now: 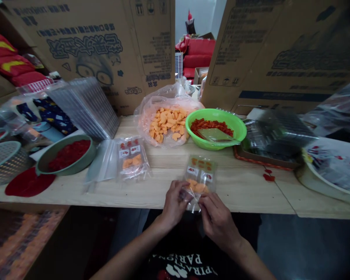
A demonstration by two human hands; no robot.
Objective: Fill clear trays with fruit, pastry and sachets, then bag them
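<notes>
A clear plastic bag point(198, 177) lies at the table's front edge, with orange pieces and two small printed labels showing through it. My left hand point(176, 200) pinches the near left corner of its loose end. At the near right side, the fingers of my right hand point(217, 214) are closed on the same crinkled plastic. To the left rests a stack of similar filled bags point(132, 159). Beside that stack are flat clear empty bags point(102, 161). Beyond my hands is an open bag of orange heart-shaped pieces point(169, 122).
A green bowl point(242, 130) of red-orange pieces holds a clear tray. At left stand a grey-green bowl point(90, 155) of red pieces, a red lid point(29, 186) and stacked clear trays point(87, 103). A white tub point(305, 181) of packets is at right. Cardboard boxes point(151, 42) wall the back.
</notes>
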